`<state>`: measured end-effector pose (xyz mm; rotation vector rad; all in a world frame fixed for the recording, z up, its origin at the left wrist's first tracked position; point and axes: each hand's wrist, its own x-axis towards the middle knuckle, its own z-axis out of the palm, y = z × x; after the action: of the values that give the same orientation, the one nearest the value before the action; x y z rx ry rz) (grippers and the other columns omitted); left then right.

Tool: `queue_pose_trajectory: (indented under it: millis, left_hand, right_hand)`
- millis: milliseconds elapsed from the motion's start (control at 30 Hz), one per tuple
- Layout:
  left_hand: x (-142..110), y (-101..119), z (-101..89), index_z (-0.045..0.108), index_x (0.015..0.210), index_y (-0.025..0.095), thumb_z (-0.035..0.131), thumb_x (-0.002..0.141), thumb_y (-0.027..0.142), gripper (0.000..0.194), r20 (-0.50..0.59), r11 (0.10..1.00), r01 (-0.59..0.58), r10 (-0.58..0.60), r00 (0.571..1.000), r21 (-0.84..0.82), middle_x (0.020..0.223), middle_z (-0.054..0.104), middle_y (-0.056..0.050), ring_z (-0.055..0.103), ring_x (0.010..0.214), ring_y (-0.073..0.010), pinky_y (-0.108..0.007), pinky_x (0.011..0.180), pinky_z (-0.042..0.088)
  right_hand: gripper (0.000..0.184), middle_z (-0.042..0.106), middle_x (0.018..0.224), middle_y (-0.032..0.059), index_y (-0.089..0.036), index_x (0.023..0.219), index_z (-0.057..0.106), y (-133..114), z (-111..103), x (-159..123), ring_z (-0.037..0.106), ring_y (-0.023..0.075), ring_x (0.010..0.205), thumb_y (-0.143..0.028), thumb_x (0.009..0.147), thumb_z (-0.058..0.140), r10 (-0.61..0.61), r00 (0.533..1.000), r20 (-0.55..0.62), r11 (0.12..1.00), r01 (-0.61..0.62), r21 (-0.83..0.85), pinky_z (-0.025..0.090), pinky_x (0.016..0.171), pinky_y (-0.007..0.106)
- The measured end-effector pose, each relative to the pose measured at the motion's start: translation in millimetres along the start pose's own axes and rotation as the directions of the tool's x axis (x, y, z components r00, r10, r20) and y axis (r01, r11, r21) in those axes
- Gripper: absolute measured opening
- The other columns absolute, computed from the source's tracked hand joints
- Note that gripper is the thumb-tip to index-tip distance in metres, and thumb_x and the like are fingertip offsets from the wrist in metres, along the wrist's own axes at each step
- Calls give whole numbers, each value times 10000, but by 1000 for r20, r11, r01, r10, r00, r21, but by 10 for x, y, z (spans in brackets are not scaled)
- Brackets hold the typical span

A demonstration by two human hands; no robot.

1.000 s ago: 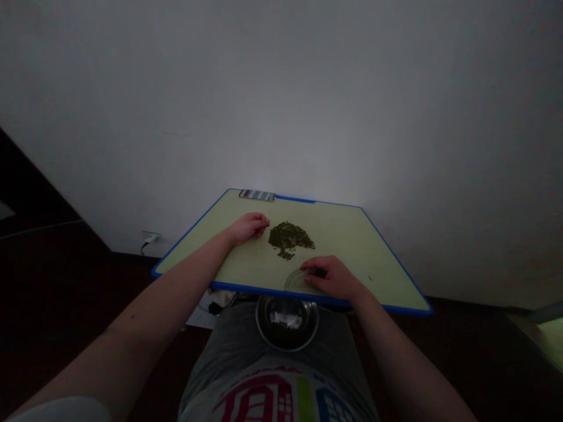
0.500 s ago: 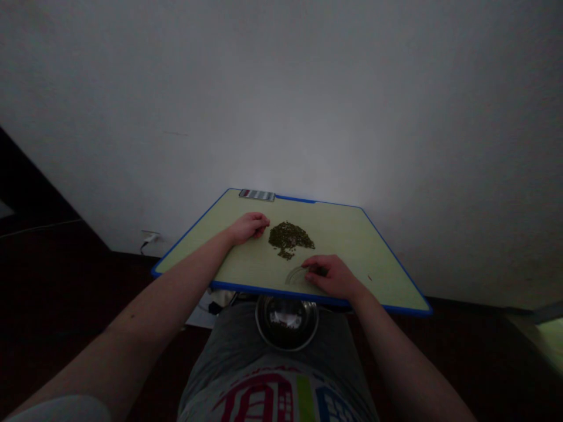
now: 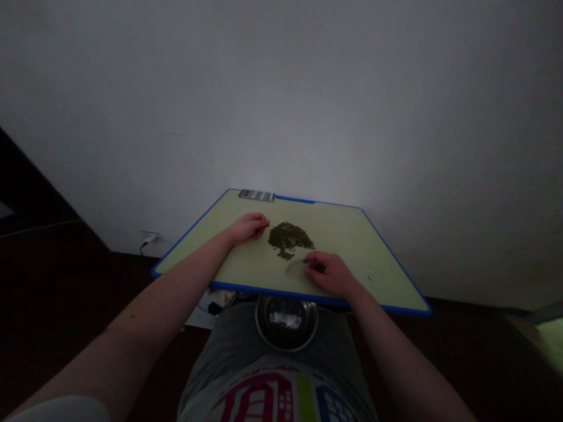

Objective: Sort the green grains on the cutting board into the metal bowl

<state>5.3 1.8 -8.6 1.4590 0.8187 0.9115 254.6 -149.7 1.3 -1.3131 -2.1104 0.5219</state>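
A loose pile of small green-brown beans [image 3: 290,235], which look like mung beans, lies on the pale folding table [image 3: 246,269], with a few strays at its near side. My left hand [image 3: 250,227] rests on the table just left of the pile, its fingers curled together; whatever they may hold is hidden. My right hand [image 3: 329,273] is at the near right of the pile. Between its thumb and fingers it grips a clear, curved protractor [image 3: 294,266], tilted and partly hidden by the fingers.
On my lap sits a shiny metal bowl [image 3: 287,323] with dark contents, just below the table's blue edge [image 3: 272,291]. A phone [image 3: 257,195] lies at the far left edge against the wall [image 3: 308,105]. One small dark sliver [image 3: 369,278] lies on the right.
My right hand has shifted slightly up and away from the near edge, tilting the protractor so that it looks narrower. My left hand and the pile look unchanged.
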Motion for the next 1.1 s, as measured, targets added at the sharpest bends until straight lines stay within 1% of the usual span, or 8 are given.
queue_pose_trajectory:
  millis: [133,267,467,533,600,700,900,1100]
  left_hand:
    - [11,-17,-12,529,673,133,605,682,306,189,3,1000,-15,15,1000,7,483,461,33,414,393,-57,-196,376,276]
    - [5,-11,-16,530,682,132,609,679,312,197,6,1000,-4,4,1000,4,489,467,32,423,400,-56,-192,385,280]
    - [2,-2,-13,526,674,134,607,684,304,188,5,1000,-6,6,1000,14,488,466,30,425,404,-57,-194,392,290]
    - [2,-1,-9,526,676,135,606,686,304,188,10,1000,-9,9,1000,7,488,464,30,421,401,-55,-193,391,287]
    - [1,2,-5,527,676,136,606,686,305,187,15,1000,-9,9,1000,-1,486,461,32,416,397,-55,-194,388,284]
    - [-2,8,2,527,670,137,611,679,304,187,15,1000,-6,6,1000,-7,484,460,34,414,397,-56,-194,386,282]
    - [2,-10,-7,531,677,136,606,683,316,195,-5,1000,1,-1,1000,19,477,464,34,410,391,-54,-191,386,280]
    - [-2,3,-8,526,673,138,598,691,314,191,18,999,-11,10,1000,33,479,463,32,418,400,-57,-195,393,283]
  right_hand:
    - [197,618,647,-2,-178,916,601,-14,1,33,526,112,555,-271,754,539,48,995,-82,996,-54,-68,393,555,234]
    - [190,603,611,-12,-178,904,595,-7,8,43,514,109,529,-278,759,523,76,989,-130,993,-87,-81,384,545,233]
    - [197,610,628,0,-181,892,593,18,6,43,527,119,543,-299,752,521,106,974,-200,987,-127,-95,386,550,242]
    - [203,616,637,-1,-183,907,586,4,4,42,530,118,545,-304,760,516,97,978,-185,991,-111,-70,387,549,240]
    - [206,618,633,-6,-183,918,583,-17,7,44,524,112,535,-300,763,516,70,988,-140,995,-78,-57,383,545,235]
    - [205,608,610,-13,-184,919,592,-36,20,54,509,108,519,-291,760,519,40,995,-94,996,-47,-75,374,544,234]
    - [202,606,612,-13,-183,919,591,-3,33,65,500,107,515,-273,756,512,83,980,-182,985,-108,-133,361,543,233]
    - [206,605,613,-6,-184,906,590,0,20,64,514,117,529,-294,755,504,109,971,-212,980,-140,-139,367,542,239]
